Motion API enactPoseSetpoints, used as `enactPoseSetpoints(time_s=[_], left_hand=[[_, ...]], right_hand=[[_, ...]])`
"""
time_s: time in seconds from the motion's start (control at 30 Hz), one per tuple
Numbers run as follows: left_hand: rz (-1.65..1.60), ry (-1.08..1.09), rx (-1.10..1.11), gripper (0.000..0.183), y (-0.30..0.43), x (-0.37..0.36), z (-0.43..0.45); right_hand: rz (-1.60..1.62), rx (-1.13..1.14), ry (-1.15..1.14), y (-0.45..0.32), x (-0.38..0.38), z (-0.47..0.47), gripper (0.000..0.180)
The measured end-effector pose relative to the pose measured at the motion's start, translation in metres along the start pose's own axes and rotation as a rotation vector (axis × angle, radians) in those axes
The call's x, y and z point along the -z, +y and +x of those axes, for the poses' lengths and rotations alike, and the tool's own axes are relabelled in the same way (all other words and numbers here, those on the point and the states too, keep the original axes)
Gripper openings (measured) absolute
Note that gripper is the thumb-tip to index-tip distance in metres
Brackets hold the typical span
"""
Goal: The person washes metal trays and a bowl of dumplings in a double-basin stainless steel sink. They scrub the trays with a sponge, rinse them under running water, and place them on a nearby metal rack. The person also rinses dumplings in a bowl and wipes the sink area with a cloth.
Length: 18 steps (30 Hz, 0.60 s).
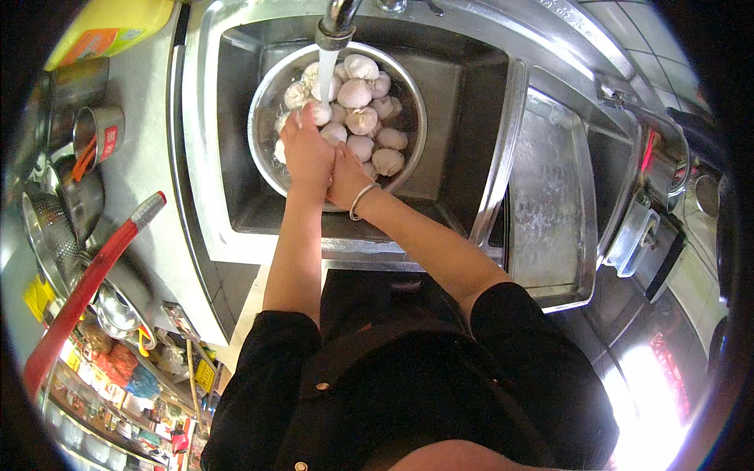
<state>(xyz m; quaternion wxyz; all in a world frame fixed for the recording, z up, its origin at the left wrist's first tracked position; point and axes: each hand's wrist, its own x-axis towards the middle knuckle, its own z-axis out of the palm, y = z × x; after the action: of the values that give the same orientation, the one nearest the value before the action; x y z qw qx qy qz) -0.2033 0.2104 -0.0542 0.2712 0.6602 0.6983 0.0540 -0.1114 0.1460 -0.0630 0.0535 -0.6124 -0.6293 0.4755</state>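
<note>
Inside the sink, a round metal bowl (419, 112) holds many pale, round food pieces (354, 94), some with puckered tops. A stream of water (327, 76) falls from the faucet (337, 32) into it. My left hand (307, 150) reaches over the bowl's near left side, its fingertips beside a pale piece (321, 113) under the stream. Against it lies my right hand (347, 175), a bangle (360, 203) on its wrist. The backs of both hands hide whether anything is between the fingers.
Around the bowl is the sink basin (437, 129). A metal tray (548, 206) lies over the right-hand basin. To the left, a counter (141, 118) bears a yellow container (118, 26) and a metal canister (88, 132). Nearby are a perforated strainer (50, 235) and a red hose (88, 282).
</note>
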Motion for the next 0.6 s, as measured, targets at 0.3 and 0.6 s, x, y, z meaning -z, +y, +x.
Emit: enactPoseSetpoints(time_s=[0.3, 0.6], left_hand=[[0.143, -0.042, -0.414, 0.060, 0.031, -0.057, 0.063], [-0.104, 0.292, -0.144, 0.068, -0.028, 0.005, 0.053]], right_hand=[[-0.309, -0.023, 0.134, 0.073, 0.021, -0.045, 0.048], [-0.213, -0.114, 0.231, 0.099, 0.043, -0.042, 0.044]])
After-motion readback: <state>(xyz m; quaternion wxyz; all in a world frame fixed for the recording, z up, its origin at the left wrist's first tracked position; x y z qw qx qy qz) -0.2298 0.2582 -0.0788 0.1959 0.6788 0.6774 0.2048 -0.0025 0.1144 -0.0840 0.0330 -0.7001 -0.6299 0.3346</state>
